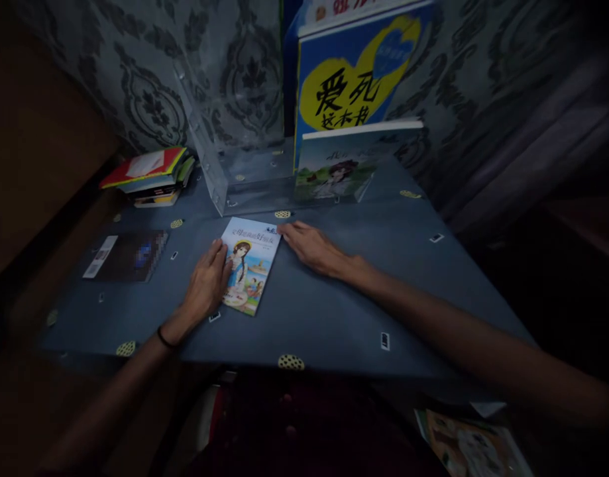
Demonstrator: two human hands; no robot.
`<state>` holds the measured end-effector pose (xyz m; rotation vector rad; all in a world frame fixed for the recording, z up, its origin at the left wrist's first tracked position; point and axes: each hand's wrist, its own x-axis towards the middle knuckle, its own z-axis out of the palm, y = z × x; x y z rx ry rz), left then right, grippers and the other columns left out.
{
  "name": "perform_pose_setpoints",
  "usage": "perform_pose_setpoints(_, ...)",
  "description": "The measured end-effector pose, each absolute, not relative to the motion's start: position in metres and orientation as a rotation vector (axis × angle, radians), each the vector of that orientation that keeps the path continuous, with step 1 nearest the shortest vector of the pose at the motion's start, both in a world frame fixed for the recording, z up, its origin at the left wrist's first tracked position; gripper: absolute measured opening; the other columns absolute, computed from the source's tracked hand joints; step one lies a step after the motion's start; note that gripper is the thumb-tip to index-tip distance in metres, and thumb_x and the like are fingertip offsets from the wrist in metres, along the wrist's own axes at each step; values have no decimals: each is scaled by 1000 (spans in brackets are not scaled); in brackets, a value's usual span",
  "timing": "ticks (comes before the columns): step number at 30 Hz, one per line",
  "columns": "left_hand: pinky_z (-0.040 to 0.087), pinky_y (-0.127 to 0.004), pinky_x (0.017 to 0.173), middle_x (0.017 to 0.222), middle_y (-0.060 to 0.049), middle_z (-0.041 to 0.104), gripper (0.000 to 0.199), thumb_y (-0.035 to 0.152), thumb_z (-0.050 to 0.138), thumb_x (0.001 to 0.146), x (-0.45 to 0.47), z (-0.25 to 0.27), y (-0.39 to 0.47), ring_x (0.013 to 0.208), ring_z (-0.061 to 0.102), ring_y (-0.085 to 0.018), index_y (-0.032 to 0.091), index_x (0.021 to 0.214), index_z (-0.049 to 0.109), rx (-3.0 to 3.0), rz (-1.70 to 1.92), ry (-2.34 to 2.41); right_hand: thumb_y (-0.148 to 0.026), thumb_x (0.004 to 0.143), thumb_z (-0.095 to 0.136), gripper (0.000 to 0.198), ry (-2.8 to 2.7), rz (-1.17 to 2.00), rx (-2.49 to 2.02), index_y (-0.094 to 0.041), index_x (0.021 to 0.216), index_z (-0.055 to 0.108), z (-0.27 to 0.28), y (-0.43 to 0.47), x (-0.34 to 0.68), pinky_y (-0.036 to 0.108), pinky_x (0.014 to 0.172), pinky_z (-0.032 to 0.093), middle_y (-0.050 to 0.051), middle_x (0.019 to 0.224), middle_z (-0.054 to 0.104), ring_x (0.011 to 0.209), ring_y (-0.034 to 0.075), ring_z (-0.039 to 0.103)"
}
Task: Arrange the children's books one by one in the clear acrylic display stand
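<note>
A small paperback book (242,265) lies flat on the table, its white and blue cover showing a drawn girl with dark braids. My left hand (208,281) rests along the book's left edge, fingers stretched out and the thumb side against the cover. At the upper right corner of the same book, the fingertips of my right hand (309,246) touch its edge; those fingers are extended and close to the tabletop. Neither hand lifts the book. Left of my left hand lies a dark book (128,257) with a pale strip at one end.
A clear acrylic stand (205,152) stands at the back of the grey patterned table (344,311). Propped right of it are a blue and yellow book (348,79) and a green-blue book (334,175). Several books form a stack (152,172) at the back left. More books (476,440) lie below the front edge.
</note>
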<state>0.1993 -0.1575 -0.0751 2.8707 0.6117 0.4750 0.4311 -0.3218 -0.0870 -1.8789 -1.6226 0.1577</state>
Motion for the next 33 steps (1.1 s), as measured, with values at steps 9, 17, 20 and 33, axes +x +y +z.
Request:
perform_pose_setpoints(9, 35, -52, 119, 154, -12, 47, 60, 49, 60, 94, 164, -45, -183, 144, 42, -26, 25, 147, 44, 2893, 18, -154, -29, 102, 35, 38, -1660, 25, -1846, -21, 135, 54, -94, -326, 422, 57, 112, 34, 15, 131, 63, 130, 31, 50)
perform_pose_setpoints(17, 51, -43, 108, 138, -12, 64, 37, 33, 45, 103, 166, -33, -182, 131, 58, -23, 17, 134, 59, 3054, 40, -296, -26, 105, 31, 40, -1775, 111, -1660, -21, 139, 51, -88, -332, 377, 52, 111, 39, 10, 126, 68, 118, 23, 60)
perform_pose_setpoints(20, 55, -41, 104, 135, -13, 66, 36, 28, 47, 103, 163, -33, -179, 127, 61, -24, 15, 135, 58, 3082, 156, -429, -29, 106, 32, 39, -1768, 140, -1618, -20, 138, 53, -85, -332, 370, 54, 109, 41, 11, 120, 70, 114, 24, 62)
perform_pose_setpoints(33, 61, -27, 78, 99, -7, 80, 35, 37, 45, 103, 166, -27, -172, 86, 76, -18, 18, 107, 74, 2815, 352, -127, -28, 105, 36, 36, -1756, 197, -1543, -17, 131, 58, -78, -336, 369, 50, 103, 45, 12, 122, 69, 112, 24, 61)
